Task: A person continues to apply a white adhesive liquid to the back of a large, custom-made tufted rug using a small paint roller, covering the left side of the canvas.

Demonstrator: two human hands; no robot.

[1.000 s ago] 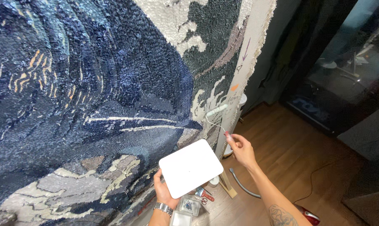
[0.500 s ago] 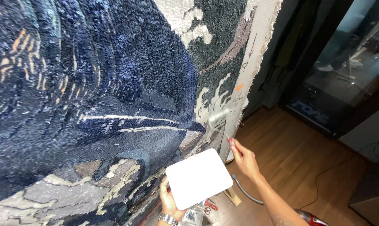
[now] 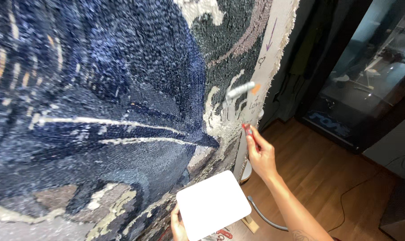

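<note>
The left hand [image 3: 179, 225] grips a white tablet [image 3: 213, 204] by its lower edge. Beyond it, the right hand [image 3: 261, 156] pinches a red marker [image 3: 250, 135] against the tufted rug's [image 3: 122, 111] bare right border [image 3: 269, 58]. The pile looks mostly filled; this border strip remains untufted.

The tufted rug [image 3: 99, 111] is rough, matt looped yarn, with bare woven backing cloth [image 3: 274, 40] fraying at two o'clock. The white tablet [image 3: 212, 204] at six o'clock looks smooth, matt plastic. The floor [image 3: 318, 174] is satin-finished wood; the cabinet door [image 3: 367, 76] is glossy glass.
</note>
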